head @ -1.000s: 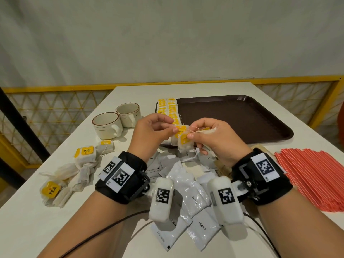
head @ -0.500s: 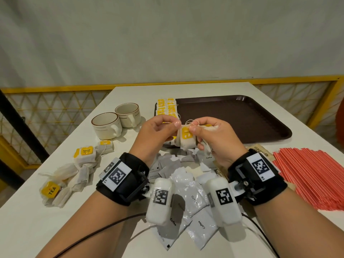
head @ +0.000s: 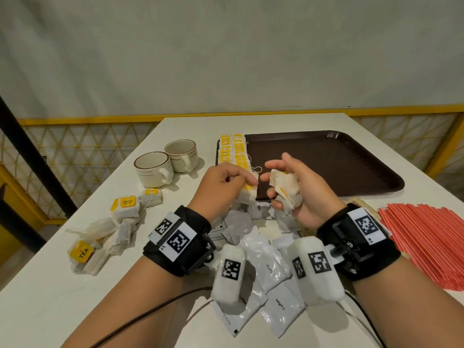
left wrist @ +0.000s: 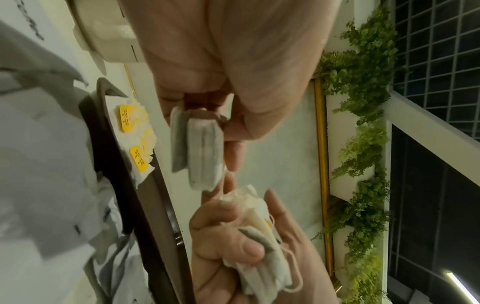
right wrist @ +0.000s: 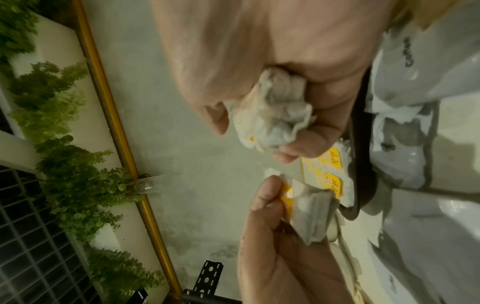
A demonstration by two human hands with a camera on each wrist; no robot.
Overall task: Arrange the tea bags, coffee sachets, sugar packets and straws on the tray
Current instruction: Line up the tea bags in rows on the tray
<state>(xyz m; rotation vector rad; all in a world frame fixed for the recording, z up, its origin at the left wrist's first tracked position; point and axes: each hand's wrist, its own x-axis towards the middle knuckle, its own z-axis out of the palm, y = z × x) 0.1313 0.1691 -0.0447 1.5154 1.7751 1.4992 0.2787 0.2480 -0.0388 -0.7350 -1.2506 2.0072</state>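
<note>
Tea bag (head: 247, 194) upright lengthwise, pinched in left hand (head: 221, 184)

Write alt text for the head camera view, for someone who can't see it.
Over a white table, the left hand pinches one tea bag while the right hand holds a bunch of tea bags, just before a brown tray with tea bag rows at its left edge. Cups, coffee sachets and red straws lie around.

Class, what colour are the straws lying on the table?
The straws are red-orange, clearest in the head view.
</note>
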